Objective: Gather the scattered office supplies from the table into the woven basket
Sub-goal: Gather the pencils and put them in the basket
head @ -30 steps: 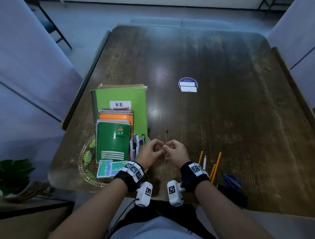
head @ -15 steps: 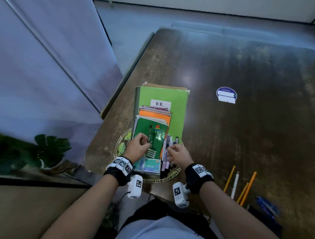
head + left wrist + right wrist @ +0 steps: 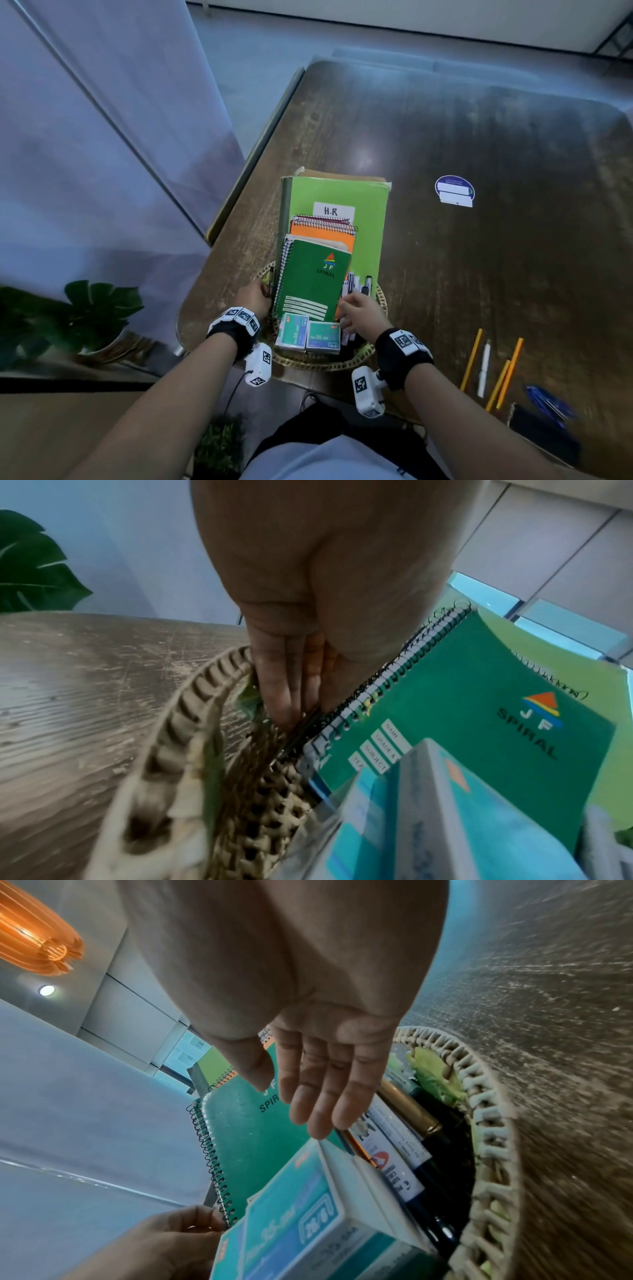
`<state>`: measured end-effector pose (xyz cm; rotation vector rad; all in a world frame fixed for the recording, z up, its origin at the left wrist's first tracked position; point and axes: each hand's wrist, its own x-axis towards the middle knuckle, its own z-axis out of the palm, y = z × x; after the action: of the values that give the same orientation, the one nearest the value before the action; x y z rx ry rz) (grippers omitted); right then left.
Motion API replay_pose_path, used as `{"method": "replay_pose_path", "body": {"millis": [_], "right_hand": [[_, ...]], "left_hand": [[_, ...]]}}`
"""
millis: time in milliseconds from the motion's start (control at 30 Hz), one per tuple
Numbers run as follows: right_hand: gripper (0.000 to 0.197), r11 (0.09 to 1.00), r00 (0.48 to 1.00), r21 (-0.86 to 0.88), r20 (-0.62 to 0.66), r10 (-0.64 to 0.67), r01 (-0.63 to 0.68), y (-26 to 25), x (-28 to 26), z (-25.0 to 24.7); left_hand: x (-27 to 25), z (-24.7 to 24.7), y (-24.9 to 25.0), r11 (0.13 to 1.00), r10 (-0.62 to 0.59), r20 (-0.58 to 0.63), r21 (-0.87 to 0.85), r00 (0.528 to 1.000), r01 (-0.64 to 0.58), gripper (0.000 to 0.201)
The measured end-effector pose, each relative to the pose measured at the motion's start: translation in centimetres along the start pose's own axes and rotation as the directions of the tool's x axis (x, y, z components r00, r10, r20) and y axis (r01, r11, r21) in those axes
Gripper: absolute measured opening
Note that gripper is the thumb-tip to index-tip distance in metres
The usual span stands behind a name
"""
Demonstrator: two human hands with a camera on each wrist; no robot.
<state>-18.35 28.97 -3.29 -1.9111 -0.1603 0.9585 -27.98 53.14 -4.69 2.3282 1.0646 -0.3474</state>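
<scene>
Left hand (image 3: pixel 254 295) pinches a dark pen (image 3: pixel 271 281) at the woven basket (image 3: pixel 329 364) rim, right hand (image 3: pixel 359 312) open; best slid flat beside the spiral notebook (image 3: pixel 313 281).

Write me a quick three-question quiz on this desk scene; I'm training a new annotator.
1. True or false: the yellow pencils lie on the table, outside the woven basket.
2. What does the left hand pinch at the basket's left edge? A) a dark pen B) a ruler C) scissors
3. How many staple boxes sit at the basket's near side?

Key: 1 true; 2 A; 3 two.
</scene>
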Motion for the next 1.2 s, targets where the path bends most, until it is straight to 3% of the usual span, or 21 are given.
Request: {"method": "replay_pose_path", "body": {"millis": [100,267,467,533,700,867,1000,1100,1200], "right_hand": [[0.016,1.0,1.0,0.008,-0.013,0.009,-0.009,0.3,-0.6,-0.3],[0.016,0.999,0.999,0.016,-0.033,0.032,-0.031,0.7,-1.2,-1.2],[0.013,0.997,0.994,0.031,-0.084,0.067,-0.065,1.7,-1.1,-2.5],[0.013,0.995,0.989,0.041,-0.112,0.092,-0.087,2.2,-1.1,-3.6],[0.012,0.989,0.971,0.034,-0.191,0.146,-0.142,4.6,-1.7,-7.5],[0.013,0.973,0.93,-0.017,-0.297,0.217,-0.232,8.2,-2.7,-12.2],[0.013,0.921,0.846,-0.12,-0.452,0.283,-0.372,11.5,-4.4,-16.0],[0.01,0.845,0.766,-0.179,-0.545,0.342,-0.504,13.8,-6.0,-18.4],[0.016,0.783,0.73,-0.233,-0.577,0.366,-0.577,15.5,-6.8,-20.1]], "left_hand": [[0.5,0.1,0.3,0.998,0.015,0.02,0.056,1.0,-0.016,0.008],[0.3,0.2,0.6,0.998,0.016,0.034,0.068,0.999,-0.018,0.015],[-1.4,0.3,1.3,0.996,-0.006,-0.1,-0.088,0.995,-0.003,0.013],[-2.0,0.3,1.9,0.986,0.026,-0.148,-0.158,0.989,-0.049,0.005],[-3.7,0.8,5.3,0.938,0.195,-0.156,-0.259,0.968,-0.231,0.017],[-5.6,2.8,11.1,0.848,0.402,0.052,-0.399,0.914,-0.35,0.015],[-7.5,5.7,16.3,0.818,0.537,0.255,-0.39,0.804,-0.423,0.021],[-8.8,8.7,19.5,0.821,0.566,0.335,-0.303,0.753,-0.483,0.025],[-10.2,11.3,21.8,0.843,0.537,0.425,-0.248,0.729,-0.477,0.027]]}}
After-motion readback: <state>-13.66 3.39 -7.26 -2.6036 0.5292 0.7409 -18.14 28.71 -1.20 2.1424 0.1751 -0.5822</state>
